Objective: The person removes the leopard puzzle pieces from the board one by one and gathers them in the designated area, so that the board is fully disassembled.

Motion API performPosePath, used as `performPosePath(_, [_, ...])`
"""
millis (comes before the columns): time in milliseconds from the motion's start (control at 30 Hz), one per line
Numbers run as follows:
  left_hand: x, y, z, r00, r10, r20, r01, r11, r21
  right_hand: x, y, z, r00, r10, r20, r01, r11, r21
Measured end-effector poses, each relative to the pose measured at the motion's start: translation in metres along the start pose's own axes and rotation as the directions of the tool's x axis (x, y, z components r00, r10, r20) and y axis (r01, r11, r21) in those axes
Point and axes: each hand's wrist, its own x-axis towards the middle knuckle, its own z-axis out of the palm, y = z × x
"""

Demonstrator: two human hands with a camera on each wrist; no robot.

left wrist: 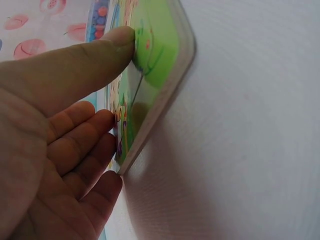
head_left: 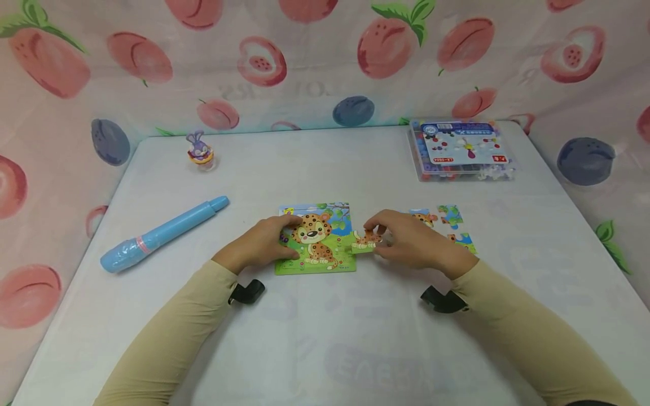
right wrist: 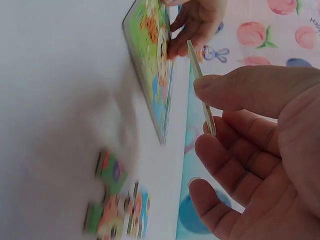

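A square puzzle board with a spotted cub on grass and sky lies in the middle of the table. My left hand rests on its left side, thumb on the green face and fingertips by the edge. Just off the board's right edge, my right hand pinches a puzzle piece with spotted fur and green on it. Seen edge-on in the right wrist view, that thin piece is held between thumb and fingers. Several loose puzzle pieces lie beyond the right hand, partly hidden by it.
A clear plastic box of colourful parts sits at the back right. Toward the back left stands a small purple rabbit figure. A light blue tube-shaped thing lies slanted on the left. Fruit-printed cloth hangs behind the table.
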Motion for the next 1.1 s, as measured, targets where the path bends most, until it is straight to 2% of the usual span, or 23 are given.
performPosePath(267, [0.000, 0.001, 0.001, 1.000, -0.007, 0.006, 0.007, 1.000, 0.001, -0.025, 0.018, -0.011, 0.998, 0.048, -0.035, -0.049, 0.999, -0.008])
performPosePath(400, [0.000, 0.001, 0.001, 1.000, -0.005, 0.004, 0.005, 1.000, 0.006, -0.036, 0.024, -0.016, 0.996, 0.089, -0.029, -0.089, 0.996, 0.004])
performPosePath(533, [0.000, 0.001, 0.001, 1.000, -0.004, 0.004, 0.004, 1.000, 0.010, -0.047, 0.029, -0.021, 0.991, 0.131, -0.020, -0.131, 0.991, -0.033])
performPosePath(767, [-0.001, 0.001, 0.001, 1.000, -0.006, 0.001, 0.006, 1.000, -0.001, -0.065, 0.039, -0.026, 0.991, 0.123, -0.048, -0.126, 0.990, -0.069])
performPosePath(967, [0.000, 0.001, 0.000, 1.000, -0.003, -0.004, 0.003, 1.000, -0.003, -0.078, 0.044, -0.030, 0.980, 0.196, -0.018, -0.197, 0.978, -0.069])
performPosePath(1100, [0.000, 0.000, 0.001, 1.000, -0.005, -0.002, 0.005, 1.000, 0.000, -0.085, 0.049, -0.030, 0.977, 0.215, -0.010, -0.215, 0.973, -0.082])
